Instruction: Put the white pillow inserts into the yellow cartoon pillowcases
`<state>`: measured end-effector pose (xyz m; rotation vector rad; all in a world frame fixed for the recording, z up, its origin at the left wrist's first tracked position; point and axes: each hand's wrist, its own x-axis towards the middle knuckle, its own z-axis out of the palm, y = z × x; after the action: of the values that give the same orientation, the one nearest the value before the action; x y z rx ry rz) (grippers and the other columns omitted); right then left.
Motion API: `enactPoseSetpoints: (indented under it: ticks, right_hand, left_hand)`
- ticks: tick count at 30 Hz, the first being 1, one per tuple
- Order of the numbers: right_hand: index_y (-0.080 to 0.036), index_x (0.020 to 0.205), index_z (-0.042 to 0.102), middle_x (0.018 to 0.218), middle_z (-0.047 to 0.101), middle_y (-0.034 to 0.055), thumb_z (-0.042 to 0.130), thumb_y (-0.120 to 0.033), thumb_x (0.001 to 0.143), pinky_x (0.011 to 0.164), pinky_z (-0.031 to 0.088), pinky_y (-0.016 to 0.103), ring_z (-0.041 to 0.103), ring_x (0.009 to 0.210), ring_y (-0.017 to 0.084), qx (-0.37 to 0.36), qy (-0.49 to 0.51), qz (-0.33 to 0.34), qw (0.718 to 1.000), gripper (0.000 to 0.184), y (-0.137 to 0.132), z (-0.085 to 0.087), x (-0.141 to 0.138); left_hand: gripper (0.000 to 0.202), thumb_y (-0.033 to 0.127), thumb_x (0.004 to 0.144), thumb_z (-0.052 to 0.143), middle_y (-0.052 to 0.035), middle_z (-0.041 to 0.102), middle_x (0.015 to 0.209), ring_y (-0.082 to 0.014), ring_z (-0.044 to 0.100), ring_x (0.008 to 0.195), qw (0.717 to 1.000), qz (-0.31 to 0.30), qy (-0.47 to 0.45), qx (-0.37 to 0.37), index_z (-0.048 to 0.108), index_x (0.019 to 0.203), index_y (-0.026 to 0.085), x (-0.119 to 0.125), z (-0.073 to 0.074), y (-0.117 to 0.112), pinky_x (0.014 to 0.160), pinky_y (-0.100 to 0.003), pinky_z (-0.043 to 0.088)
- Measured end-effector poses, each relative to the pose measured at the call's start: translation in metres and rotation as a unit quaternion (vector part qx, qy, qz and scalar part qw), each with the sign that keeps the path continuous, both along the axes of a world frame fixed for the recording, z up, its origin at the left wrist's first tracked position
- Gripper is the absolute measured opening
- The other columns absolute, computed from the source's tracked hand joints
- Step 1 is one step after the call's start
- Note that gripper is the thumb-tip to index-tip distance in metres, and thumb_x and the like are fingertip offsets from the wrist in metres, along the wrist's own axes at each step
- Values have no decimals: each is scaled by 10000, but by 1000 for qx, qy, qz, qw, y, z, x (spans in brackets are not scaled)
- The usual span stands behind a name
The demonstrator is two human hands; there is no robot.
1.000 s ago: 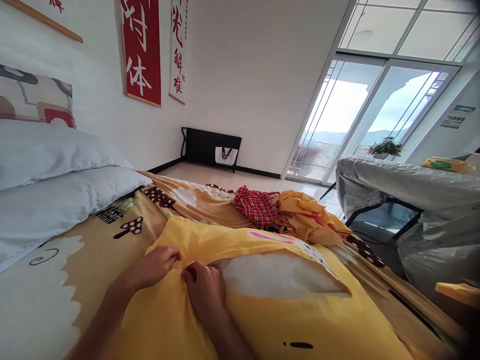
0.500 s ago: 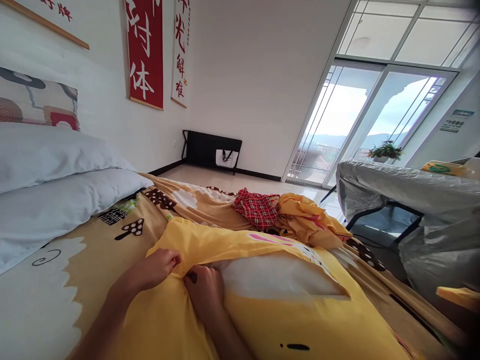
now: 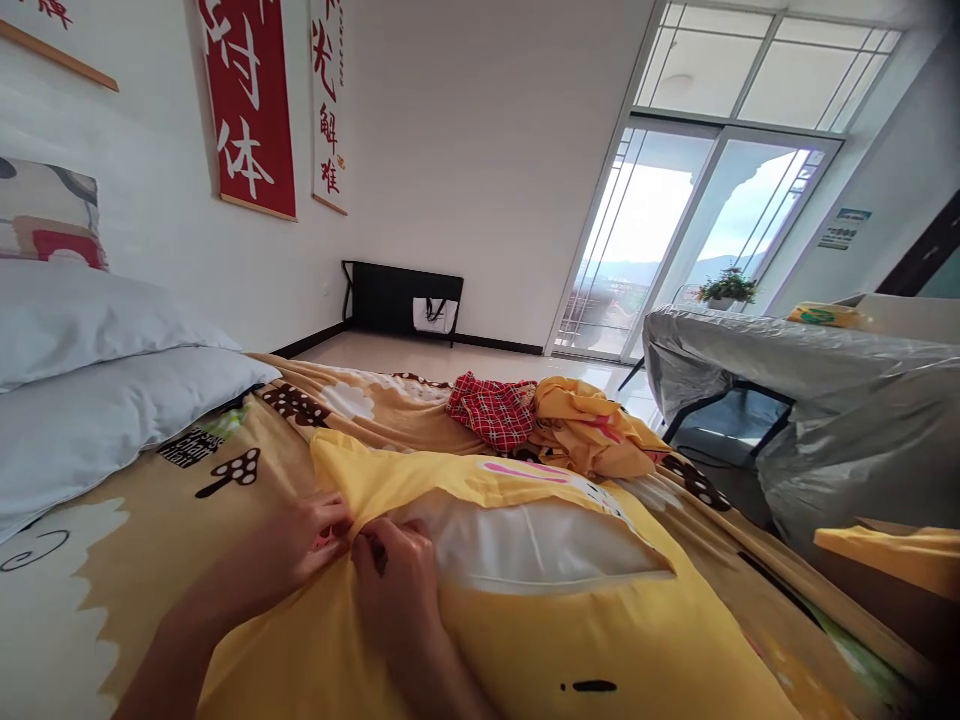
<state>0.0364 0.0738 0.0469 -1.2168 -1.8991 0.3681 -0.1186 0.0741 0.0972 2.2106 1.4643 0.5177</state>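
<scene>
A yellow pillowcase (image 3: 540, 645) with a rabbit print lies in front of me on the bed. Through a long slit in its upper side shows a white pillow (image 3: 525, 545). My left hand (image 3: 319, 540) pinches the yellow cloth just beyond the slit's left end. Close beside it, nearly touching, my right hand (image 3: 397, 575) is closed on the edge of the cloth at that same end. The fingertips of both hands are partly hidden, so any small part between them does not show.
White pillows (image 3: 120, 400) are stacked at the left on the patterned bedspread (image 3: 247, 520). Beyond the pillowcase lie a red checked cloth (image 3: 491, 412) and a crumpled yellow cloth (image 3: 592, 430). A plastic-covered table (image 3: 825, 355) stands at the right.
My left hand has come in against the cloth beside my right hand, its fingers now pinching. The slit gapes a little wider over the white pillow. The view has swung slightly right.
</scene>
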Motion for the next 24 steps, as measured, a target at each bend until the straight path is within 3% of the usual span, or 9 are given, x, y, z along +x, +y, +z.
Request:
enactPoseSetpoints:
  ticks: [6,10,17,24]
  right_hand:
    - [-189,635,556,575,618,-35,492,-126,812,667,272,267,552,574,98,138,-1,-12,990,199,-13,13,7]
    - [-180,624,512,575,602,-34,494,-112,789,660,248,270,533,573,96,173,26,-28,984,179,-23,19,6]
    - [-180,604,508,568,595,-36,528,-105,731,640,235,268,529,594,106,110,48,-26,992,149,-26,21,7]
    - [-183,651,563,682,639,11,519,-108,771,694,270,288,555,702,162,45,-21,-59,997,149,-21,29,20]
  left_hand:
    - [273,384,922,398,-2,539,815,-137,512,758,999,-41,-34,-12,527,780,190,-7,6,-10,705,-215,410]
    - [272,418,928,388,0,526,840,-135,510,795,995,-68,-74,-22,521,839,198,-12,10,-11,742,-205,428]
    - [215,370,889,456,-22,584,837,-156,538,805,990,-90,-98,51,571,818,202,-22,5,-11,721,-199,463]
    - [212,349,886,458,-28,596,841,-157,545,791,990,-81,-98,69,588,807,202,-34,3,-9,719,-197,469]
